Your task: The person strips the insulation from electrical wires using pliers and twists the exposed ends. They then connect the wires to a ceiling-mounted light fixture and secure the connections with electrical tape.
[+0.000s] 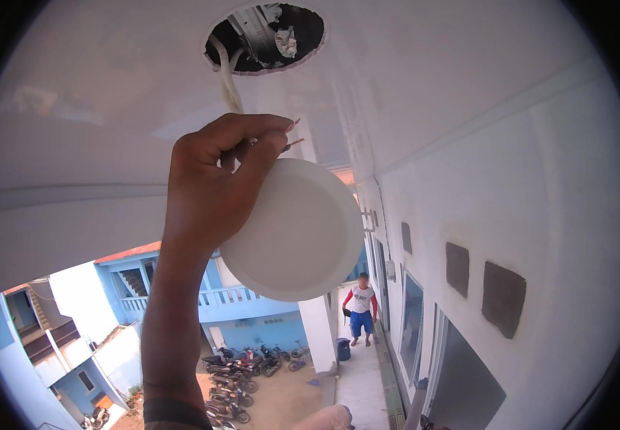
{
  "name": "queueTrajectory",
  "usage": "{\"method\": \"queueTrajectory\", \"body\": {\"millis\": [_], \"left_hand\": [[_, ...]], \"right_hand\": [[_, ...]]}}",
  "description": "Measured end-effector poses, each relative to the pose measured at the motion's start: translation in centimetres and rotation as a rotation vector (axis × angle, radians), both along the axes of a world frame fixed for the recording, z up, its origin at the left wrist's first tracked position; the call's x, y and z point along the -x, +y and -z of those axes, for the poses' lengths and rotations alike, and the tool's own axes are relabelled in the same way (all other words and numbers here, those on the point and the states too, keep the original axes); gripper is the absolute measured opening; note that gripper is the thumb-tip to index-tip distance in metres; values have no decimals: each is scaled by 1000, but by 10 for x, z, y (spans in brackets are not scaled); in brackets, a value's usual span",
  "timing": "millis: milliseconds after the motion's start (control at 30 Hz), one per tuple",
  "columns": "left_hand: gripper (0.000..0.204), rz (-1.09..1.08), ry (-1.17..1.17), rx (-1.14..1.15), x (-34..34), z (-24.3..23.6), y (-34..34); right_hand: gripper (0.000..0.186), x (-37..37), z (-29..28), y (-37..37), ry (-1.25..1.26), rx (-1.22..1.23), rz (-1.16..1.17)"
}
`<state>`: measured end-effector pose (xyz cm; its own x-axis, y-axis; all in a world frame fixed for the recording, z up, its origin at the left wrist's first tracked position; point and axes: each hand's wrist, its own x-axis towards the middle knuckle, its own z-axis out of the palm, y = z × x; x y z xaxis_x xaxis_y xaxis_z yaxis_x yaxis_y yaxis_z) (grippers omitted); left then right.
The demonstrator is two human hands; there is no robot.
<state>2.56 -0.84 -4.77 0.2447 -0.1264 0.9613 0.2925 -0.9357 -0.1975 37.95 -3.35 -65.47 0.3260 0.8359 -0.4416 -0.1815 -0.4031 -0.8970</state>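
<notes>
My left hand (220, 179) is raised toward the ceiling, with its fingers closed in a pinch on a white electrical cable (229, 89). Two short reddish wire ends stick out past the fingertips. The cable comes down from a round cut-out (267, 39) in the ceiling panel. Just below and partly behind my hand is a white round ceiling light (295, 229), its flat face toward me. What holds the light up is hidden. My right hand does not show.
A glossy white ceiling (424, 64) spans overhead. On the right runs a white wall (467, 193) with windows and grey patches. Below, a person (361, 308) stands on a walkway by a dark bin (343, 350). Several motorcycles (231, 387) are parked before a blue building (252, 333).
</notes>
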Motion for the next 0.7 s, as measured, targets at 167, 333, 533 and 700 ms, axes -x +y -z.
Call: {"method": "queueTrajectory", "body": {"millis": [167,333,533,700], "left_hand": [[18,4,10,-44,0,-1,7],[18,70,-41,-47,-10,2,7],[19,112,-20,9,-8,0,9],[20,135,0,-22,-11,-1,4]], "right_hand": [[38,5,-219,20,-12,-503,-92],[53,39,-410,9,-157,-1086,-277],[44,74,-509,-8,-444,-1404,-333],[26,82,-539,-4,-844,-1450,-194]]}}
